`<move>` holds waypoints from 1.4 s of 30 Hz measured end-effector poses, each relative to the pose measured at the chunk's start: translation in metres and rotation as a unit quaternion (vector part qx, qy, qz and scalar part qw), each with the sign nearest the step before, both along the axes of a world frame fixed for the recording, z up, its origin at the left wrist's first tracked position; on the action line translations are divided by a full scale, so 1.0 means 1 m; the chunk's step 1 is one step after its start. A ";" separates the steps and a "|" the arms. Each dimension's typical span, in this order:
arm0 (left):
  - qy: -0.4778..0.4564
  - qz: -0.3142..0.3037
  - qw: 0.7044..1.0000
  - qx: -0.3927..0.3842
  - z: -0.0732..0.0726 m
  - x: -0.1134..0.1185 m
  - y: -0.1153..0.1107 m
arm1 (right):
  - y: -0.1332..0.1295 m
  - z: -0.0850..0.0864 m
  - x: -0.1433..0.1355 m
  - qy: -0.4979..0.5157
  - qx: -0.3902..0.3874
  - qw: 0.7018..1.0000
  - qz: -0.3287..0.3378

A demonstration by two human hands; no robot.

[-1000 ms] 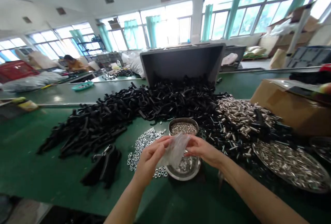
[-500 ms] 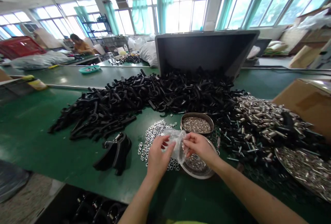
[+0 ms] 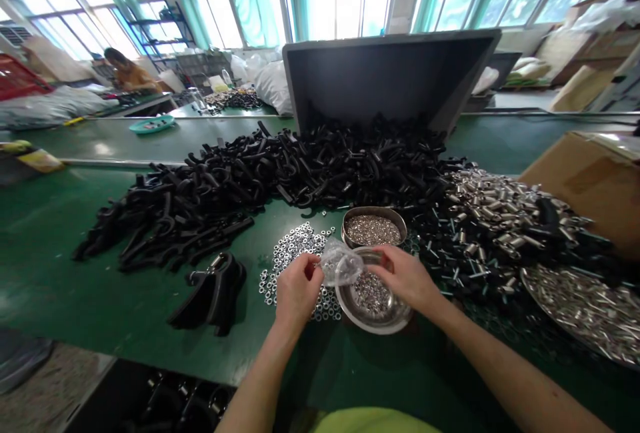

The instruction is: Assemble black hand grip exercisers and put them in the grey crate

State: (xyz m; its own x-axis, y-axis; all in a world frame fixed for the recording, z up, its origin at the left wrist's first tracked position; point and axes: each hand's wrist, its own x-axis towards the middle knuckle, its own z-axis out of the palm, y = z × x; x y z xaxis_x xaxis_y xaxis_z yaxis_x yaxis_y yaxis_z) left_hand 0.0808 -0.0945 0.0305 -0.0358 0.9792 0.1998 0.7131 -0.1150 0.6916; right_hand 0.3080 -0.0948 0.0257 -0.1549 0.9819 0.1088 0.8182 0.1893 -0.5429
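A crumpled clear plastic bag [image 3: 341, 265] hangs from my left hand [image 3: 300, 291], whose thumb and fingers pinch its left edge. My right hand [image 3: 407, 281] is just right of the bag, over the round metal bowl [image 3: 376, 328], thumb and fingers apart with nothing visible between them. Small shiny metal parts [image 3: 371, 293] lie in that bowl, partly covered by the bag. Behind it stands an oval tin [image 3: 346, 231] of tiny metal pieces. Loose metal nuts [image 3: 295, 244] spread beneath and left of my left hand. Farther left rests a black clamp-like assembly [image 3: 213, 296] with a metal pin.
Black plastic parts [image 3: 310, 166] are heaped before a tipped grey bin [image 3: 385, 79]. To the right lie metal sleeves and screws [image 3: 490, 219], a tray of metal pins [image 3: 585, 313] and a cardboard box [image 3: 585, 186]. A person [image 3: 130, 76] sits at the far left.
My right hand has let go of the bag and moved slightly right. The bag now lies more sideways from my left hand. The view has shifted a little.
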 end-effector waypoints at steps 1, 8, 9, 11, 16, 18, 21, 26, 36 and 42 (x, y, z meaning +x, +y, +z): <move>0.009 0.011 1.000 0.010 0.002 -0.002 -0.001 | -0.003 -0.003 0.007 -0.039 0.022 0.999 -0.024; 0.065 0.053 0.993 0.081 0.010 -0.015 -0.001 | -0.012 -0.011 0.036 -0.197 0.072 0.973 -0.094; 0.070 0.048 0.993 0.083 0.009 -0.015 0.000 | -0.011 -0.009 0.038 -0.198 0.079 0.972 -0.102; 0.079 0.038 0.993 0.085 0.005 -0.012 0.001 | -0.007 -0.005 0.043 -0.209 0.088 0.968 -0.112; 0.093 0.017 0.991 0.094 -0.006 -0.001 0.004 | 0.006 -0.012 0.070 -0.175 -0.013 0.978 -0.115; 0.099 0.005 0.991 0.095 -0.010 0.005 0.005 | 0.010 -0.015 0.079 -0.098 -0.082 0.987 -0.092; 0.109 -0.012 0.990 0.090 -0.013 0.015 0.005 | 0.008 -0.008 0.083 -0.015 -0.116 0.990 -0.081; 0.097 -0.022 0.993 0.066 -0.012 0.032 0.004 | -0.007 0.026 0.067 0.049 -0.121 0.991 -0.031; -0.038 -0.048 0.998 -0.007 -0.034 0.038 -0.024 | -0.019 0.010 0.039 0.037 -0.130 0.988 -0.078; -0.129 -0.010 0.991 -0.023 -0.051 0.037 -0.034 | -0.030 0.016 0.022 0.071 -0.182 0.976 -0.093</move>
